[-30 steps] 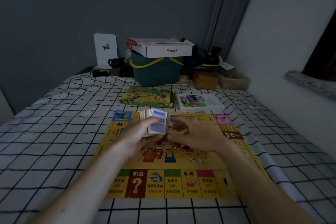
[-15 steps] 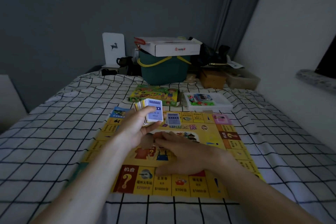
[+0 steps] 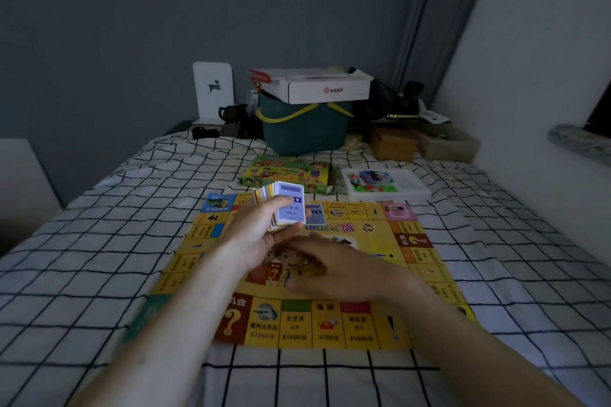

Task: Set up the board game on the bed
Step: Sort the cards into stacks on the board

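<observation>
The left hand (image 3: 261, 235) holds the card deck (image 3: 281, 206) upright above the game board (image 3: 380, 248), fingers curled round it, while the right hand (image 3: 330, 269), fingers relaxed and holding nothing, rests just below the deck, nearest to draw next.

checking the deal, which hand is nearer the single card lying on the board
Left. The left hand holds the deck right beside the card; the right hand lies flat on the board's middle, nearer the person.
</observation>
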